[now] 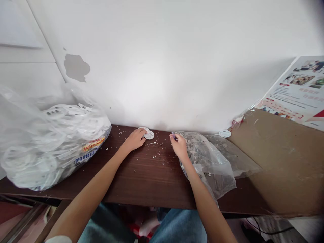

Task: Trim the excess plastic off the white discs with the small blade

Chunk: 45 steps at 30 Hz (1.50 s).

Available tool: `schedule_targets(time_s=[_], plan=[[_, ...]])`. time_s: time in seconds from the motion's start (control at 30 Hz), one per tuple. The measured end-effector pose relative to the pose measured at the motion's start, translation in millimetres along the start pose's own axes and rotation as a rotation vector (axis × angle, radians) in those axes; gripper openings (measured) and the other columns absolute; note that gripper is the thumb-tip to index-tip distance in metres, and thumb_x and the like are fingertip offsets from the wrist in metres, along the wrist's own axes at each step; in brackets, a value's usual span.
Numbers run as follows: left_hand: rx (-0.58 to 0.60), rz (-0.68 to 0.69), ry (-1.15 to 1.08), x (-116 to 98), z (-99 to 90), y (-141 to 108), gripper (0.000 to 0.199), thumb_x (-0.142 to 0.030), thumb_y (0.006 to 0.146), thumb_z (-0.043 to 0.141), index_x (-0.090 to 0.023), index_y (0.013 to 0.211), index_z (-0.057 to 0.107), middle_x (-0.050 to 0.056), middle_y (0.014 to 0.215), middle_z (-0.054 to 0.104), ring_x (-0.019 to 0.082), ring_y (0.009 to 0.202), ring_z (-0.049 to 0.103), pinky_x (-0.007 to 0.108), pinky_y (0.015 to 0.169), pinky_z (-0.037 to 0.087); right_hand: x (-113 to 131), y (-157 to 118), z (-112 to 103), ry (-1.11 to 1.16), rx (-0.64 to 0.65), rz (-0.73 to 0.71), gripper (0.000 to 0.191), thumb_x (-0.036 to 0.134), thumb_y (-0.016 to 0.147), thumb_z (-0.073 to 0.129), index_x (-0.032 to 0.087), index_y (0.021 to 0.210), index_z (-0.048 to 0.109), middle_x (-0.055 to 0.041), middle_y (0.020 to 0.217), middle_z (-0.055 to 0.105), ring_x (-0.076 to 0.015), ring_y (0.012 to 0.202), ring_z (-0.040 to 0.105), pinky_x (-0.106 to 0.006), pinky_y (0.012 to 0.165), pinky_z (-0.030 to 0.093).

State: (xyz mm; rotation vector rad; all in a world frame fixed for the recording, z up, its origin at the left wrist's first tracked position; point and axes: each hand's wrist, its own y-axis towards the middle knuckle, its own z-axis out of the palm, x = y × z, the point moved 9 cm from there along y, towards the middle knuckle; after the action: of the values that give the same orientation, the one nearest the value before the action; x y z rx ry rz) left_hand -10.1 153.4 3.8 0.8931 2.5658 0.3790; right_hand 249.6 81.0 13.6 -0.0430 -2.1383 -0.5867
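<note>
Discs under the left hand, its grip unclear, seem light, best held by rims, while the right hand clamps fingers on a purple item.

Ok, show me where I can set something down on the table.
Most room: the table's front between the left forearm and right forearm. A narrower gap lies between the left forearm and the bag of white discs. Crowded: the back, with scraps and two discs by the left hand; and the right, under the clear bag.
</note>
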Motion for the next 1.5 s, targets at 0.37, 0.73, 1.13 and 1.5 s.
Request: schedule_targets(time_s=[0.37, 0.73, 1.13, 1.5], plan=[[-0.170, 0.000, -0.076, -21, -36.3, -11, 0.044, -0.023, 0.108, 0.036, -0.021, 0.148, 0.055, 0.014, 0.138, 0.064, 0.027, 0.111, 0.068, 0.041, 0.096, 0.056, -9, 6, -15, -0.440, 0.163, 0.009, 0.036, 0.038, 0.105, 0.045, 0.017, 0.088, 0.069, -0.0111, 0.099, 0.069, -0.0210, 0.084, 0.061, -0.030, 0.076, 0.043], [-0.113, 0.299, -0.060, -76, -11.6, -19, 0.033, -0.015, 0.105, 0.042, -0.021, 0.116, 0.072, 0.010, 0.133, 0.072, 0.027, 0.130, 0.065, 0.049, 0.116, 0.050, -7, -9, -8, -0.682, 0.375, 0.057, 0.016, 0.027, 0.099, 0.059, 0.021, 0.095, 0.074, -0.0100, 0.107, 0.067, -0.0207, 0.081, 0.063, -0.031, 0.066, 0.039], [-0.120, 0.270, -0.104, -82, -1.9, -21, 0.025, -0.019, 0.105, 0.044, -0.021, 0.115, 0.068, 0.013, 0.153, 0.059, 0.028, 0.139, 0.059, 0.047, 0.115, 0.051, 0, -15, 2, -0.760, 0.451, -0.015, 0.020, 0.026, 0.100, 0.061, 0.022, 0.114, 0.075, -0.0112, 0.120, 0.066, -0.0234, 0.096, 0.066, -0.030, 0.071, 0.042], [-0.024, 0.169, -0.394, -79, -2.7, -22, 0.014, -0.018, 0.099, 0.043, -0.022, 0.112, 0.045, 0.013, 0.126, 0.061, 0.024, 0.108, 0.059, 0.043, 0.100, 0.050, 3, -18, 8, -0.762, 0.480, -0.115, 0.017, 0.027, 0.101, 0.061, 0.025, 0.110, 0.075, -0.0067, 0.114, 0.066, -0.0200, 0.093, 0.065, -0.029, 0.071, 0.040]])
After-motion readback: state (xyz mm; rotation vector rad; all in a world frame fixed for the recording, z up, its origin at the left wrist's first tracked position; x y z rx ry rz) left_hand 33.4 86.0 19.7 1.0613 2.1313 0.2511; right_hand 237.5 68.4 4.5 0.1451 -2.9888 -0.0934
